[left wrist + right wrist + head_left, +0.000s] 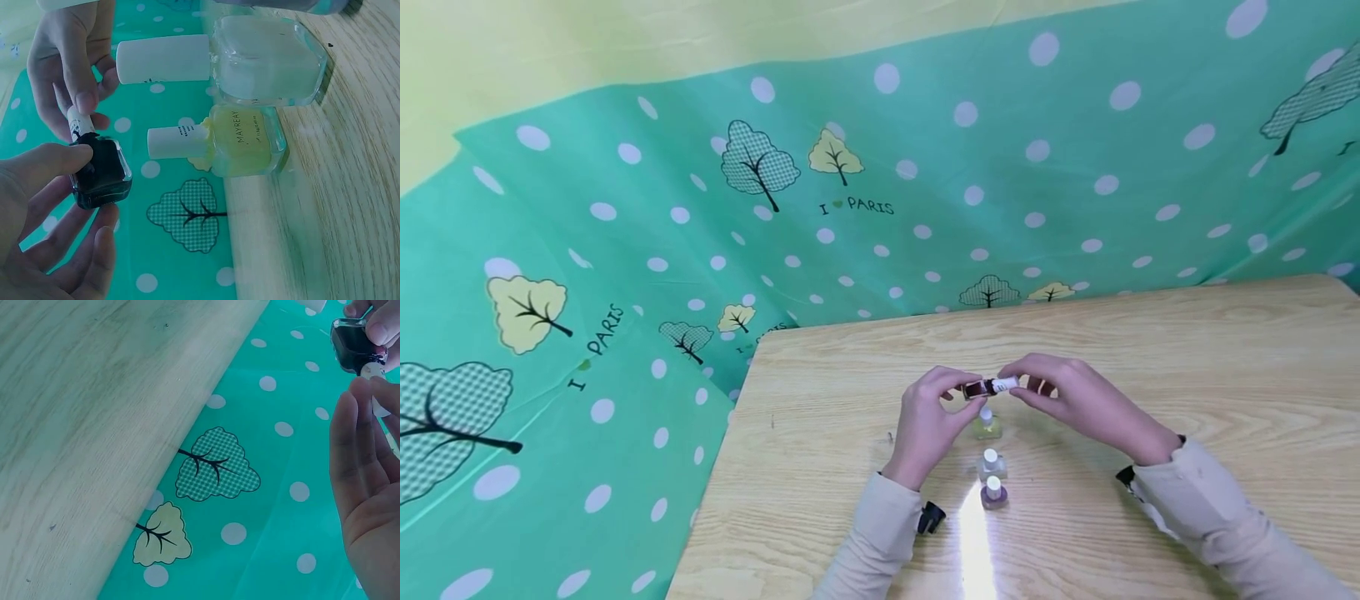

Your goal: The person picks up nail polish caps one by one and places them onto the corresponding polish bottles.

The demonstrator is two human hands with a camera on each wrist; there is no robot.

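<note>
Between my two hands is a dark nail polish bottle (976,389) with a white cap (1006,384), lying sideways above the table in the head view. My left hand (929,414) pinches its glass body between thumb and fingers. The fingertips of my right hand (1072,400) grip the white cap. In the left wrist view, dark polish marks the neck where cap and glass meet. Close below the hands stands a yellow nail polish bottle (244,142). Nearer to me are a whitish nail polish bottle (272,62) and a purple nail polish bottle (994,497), all white-capped.
The wooden table (820,375) carries a bright streak of reflected light near the purple bottle. Behind and to the left hangs a green dotted cloth (925,192) printed with trees. A small clear item (883,450) lies left of the left wrist.
</note>
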